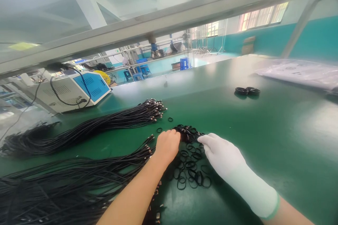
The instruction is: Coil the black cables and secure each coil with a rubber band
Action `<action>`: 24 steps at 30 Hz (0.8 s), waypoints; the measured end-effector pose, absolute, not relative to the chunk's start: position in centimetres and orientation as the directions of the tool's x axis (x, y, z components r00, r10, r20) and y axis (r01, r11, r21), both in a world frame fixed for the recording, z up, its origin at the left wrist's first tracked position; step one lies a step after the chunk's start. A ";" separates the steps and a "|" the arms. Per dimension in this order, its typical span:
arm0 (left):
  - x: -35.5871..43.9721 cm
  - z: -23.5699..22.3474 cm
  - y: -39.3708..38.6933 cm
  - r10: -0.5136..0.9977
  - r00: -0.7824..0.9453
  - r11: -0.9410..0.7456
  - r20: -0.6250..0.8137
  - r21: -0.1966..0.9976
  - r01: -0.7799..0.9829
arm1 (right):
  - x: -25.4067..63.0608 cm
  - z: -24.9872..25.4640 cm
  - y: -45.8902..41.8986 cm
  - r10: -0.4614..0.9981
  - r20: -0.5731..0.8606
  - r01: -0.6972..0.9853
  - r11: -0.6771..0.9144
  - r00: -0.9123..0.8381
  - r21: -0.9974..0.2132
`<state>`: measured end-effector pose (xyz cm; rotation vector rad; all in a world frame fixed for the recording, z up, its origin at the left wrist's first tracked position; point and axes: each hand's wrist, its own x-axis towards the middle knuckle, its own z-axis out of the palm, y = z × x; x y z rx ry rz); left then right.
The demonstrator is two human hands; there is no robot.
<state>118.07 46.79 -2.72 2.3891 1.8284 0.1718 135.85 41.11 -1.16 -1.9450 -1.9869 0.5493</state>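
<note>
On the green tabletop lies a heap of small black rings, which look like rubber bands (188,132), with more loose rings (190,164) spread in front of it. My bare left hand (169,144) is closed at the heap's left edge; its fingertips are turned away, so what they hold is hidden. At the right edge, my right hand (221,153), in a white glove, has thumb and fingers pressed together against the heap. Anything between them is too small to make out. Black cables (105,121) with metal plugs lie in a bundle left of the hands.
More black cables (66,179) cover the near left, partly under my left forearm. Two black coils (247,91) and a clear plastic bag (301,72) lie farther back. A white and blue machine (79,89) stands at far left. A metal beam (158,17) crosses above the table.
</note>
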 end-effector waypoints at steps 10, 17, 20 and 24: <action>117.9 0.3 43.7 0.964 0.211 -0.041 -0.164 0.691 0.722 | 135.3 -0.8 40.6 0.994 -0.076 0.484 -0.030 -0.076 -0.874; 120.2 -0.2 38.9 0.963 0.161 0.186 -0.214 0.967 0.173 | 134.2 -0.9 39.7 0.960 -0.176 0.321 -0.100 -0.219 -0.942; 120.2 -0.3 38.2 0.970 0.146 0.207 -0.192 0.973 -0.097 | 134.2 -1.5 39.8 0.955 -0.194 0.297 -0.122 -0.226 -0.947; 119.2 0.6 38.5 0.983 0.147 0.170 -0.106 0.819 -0.548 | 134.6 -2.1 40.7 0.960 -0.244 0.279 -0.199 -0.139 -0.940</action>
